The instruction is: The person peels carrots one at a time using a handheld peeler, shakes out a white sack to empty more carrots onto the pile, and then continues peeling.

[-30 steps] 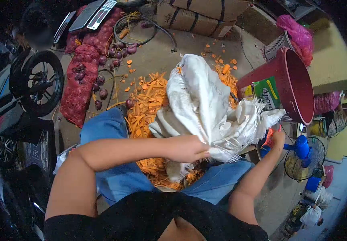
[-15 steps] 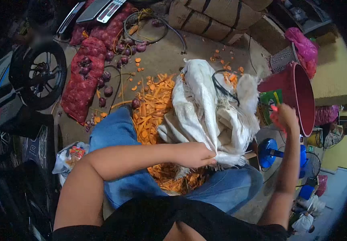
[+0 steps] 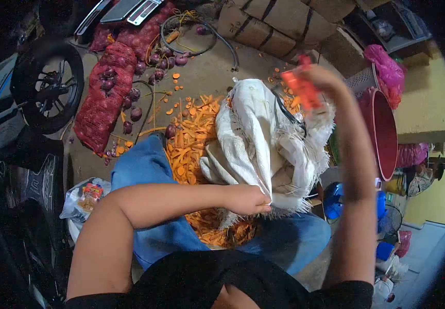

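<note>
A white woven sack (image 3: 253,123) lies bunched between my knees, frayed along its edges. My left hand (image 3: 248,200) pinches the gathered near edge of the sack, fingers closed. Raised beyond the sack's far right side, my right hand (image 3: 321,78) grips a bright red object (image 3: 302,85), smeared by motion, its kind unclear. Orange carrot peelings and slices (image 3: 197,136) are heaped under and to the left of the sack, spreading toward my lap.
Red mesh bags of onions (image 3: 106,100) lie at the left, with loose onions (image 3: 136,113) beside them. A motorcycle wheel (image 3: 47,95) stands further left. At the right is a dark red bucket (image 3: 384,136). Bound cardboard bales (image 3: 263,26) are at the back.
My right hand has swung up and to the left, from beside the bucket to above the sack's far side, carrying the red object. My left hand still grips the sack.
</note>
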Demonstrator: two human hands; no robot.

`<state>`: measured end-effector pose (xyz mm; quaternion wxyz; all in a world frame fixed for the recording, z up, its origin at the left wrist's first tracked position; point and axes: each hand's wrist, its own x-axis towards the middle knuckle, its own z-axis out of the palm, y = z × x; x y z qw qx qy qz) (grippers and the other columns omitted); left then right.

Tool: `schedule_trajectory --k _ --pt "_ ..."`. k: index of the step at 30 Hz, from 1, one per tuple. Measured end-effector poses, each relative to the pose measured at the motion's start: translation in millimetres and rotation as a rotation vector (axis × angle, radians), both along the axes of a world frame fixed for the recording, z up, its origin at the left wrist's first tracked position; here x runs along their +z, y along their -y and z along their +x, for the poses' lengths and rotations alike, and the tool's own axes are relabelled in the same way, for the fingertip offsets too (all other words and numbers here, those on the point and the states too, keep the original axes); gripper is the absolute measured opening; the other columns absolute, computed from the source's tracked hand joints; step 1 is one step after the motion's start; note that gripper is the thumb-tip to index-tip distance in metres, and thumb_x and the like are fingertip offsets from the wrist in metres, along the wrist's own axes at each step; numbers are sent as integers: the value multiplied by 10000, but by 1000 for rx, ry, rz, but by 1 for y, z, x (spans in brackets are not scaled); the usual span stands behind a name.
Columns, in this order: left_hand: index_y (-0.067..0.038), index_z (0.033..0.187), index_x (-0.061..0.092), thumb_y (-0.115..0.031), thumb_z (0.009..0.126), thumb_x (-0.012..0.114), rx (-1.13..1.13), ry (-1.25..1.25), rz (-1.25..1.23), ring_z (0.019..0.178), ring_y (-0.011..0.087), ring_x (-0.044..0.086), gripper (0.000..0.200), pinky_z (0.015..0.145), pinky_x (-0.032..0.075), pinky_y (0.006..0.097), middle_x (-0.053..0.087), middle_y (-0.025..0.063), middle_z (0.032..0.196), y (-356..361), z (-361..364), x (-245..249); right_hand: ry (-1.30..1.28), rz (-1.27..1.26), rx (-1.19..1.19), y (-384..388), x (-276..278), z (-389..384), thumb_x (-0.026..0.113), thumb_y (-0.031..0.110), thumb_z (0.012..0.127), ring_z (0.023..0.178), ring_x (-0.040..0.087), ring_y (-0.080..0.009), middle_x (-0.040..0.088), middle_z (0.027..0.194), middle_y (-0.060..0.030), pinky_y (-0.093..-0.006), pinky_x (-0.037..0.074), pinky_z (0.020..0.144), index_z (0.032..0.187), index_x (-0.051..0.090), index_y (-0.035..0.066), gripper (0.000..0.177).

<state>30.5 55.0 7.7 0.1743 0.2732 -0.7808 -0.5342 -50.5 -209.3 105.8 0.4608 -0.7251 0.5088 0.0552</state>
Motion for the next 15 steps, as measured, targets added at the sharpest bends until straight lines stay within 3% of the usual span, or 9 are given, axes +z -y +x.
schedule_trajectory --k 1,3,4,6,8,12,14,15 --pt "-18 695 439 -317 803 350 4 -3 -4 576 348 483 330 551 364 416 481 187 574 0 0 0 114 128 28 -8 -26 16 468 172 728 636 503 -124 536 744 -45 -279 415 557 879 526 27 217" --pt "-14 695 437 -315 802 353 5 -3 -19 579 352 482 330 556 368 414 483 190 578 0 -1 -4 -137 256 105 -5 -87 39 492 201 696 700 529 -182 552 804 -86 -303 428 591 931 518 25 295" --pt "-11 695 436 -313 800 356 -12 -10 -22 582 355 482 329 561 372 412 484 194 582 0 -2 -5 -354 183 113 -28 -98 53 504 200 676 728 536 -205 557 818 -106 -314 432 606 934 522 23 313" --pt "-1 696 465 -298 788 369 -22 12 -27 605 358 489 326 574 383 413 501 200 611 1 1 -5 -491 199 163 -37 -175 57 537 204 648 750 544 -256 562 805 -145 -354 432 619 900 542 23 311" --pt "9 695 496 -281 774 378 -114 100 -83 630 356 496 323 592 390 420 516 200 642 1 -1 -14 -631 11 387 -39 -228 50 541 193 653 715 550 -272 566 757 -155 -361 435 606 877 555 29 278" --pt "25 687 505 -279 770 376 -99 43 -52 652 362 492 341 602 398 414 520 207 671 -1 4 -12 -735 43 244 -36 -260 29 539 191 664 663 551 -230 566 696 -130 -327 436 588 854 558 3 268" --pt "22 685 503 -288 780 368 -75 80 -54 644 333 508 351 598 401 404 521 197 658 -1 4 -14 -50 235 -260 -38 -259 8 553 258 673 541 524 -177 550 650 -78 -295 395 449 724 560 1 261" --pt "19 683 501 -296 790 359 -54 121 -57 636 305 523 362 595 405 393 522 187 644 -1 5 -16 318 466 -460 -35 -262 0 505 229 719 503 505 -149 531 610 -55 -267 382 421 763 548 25 213"
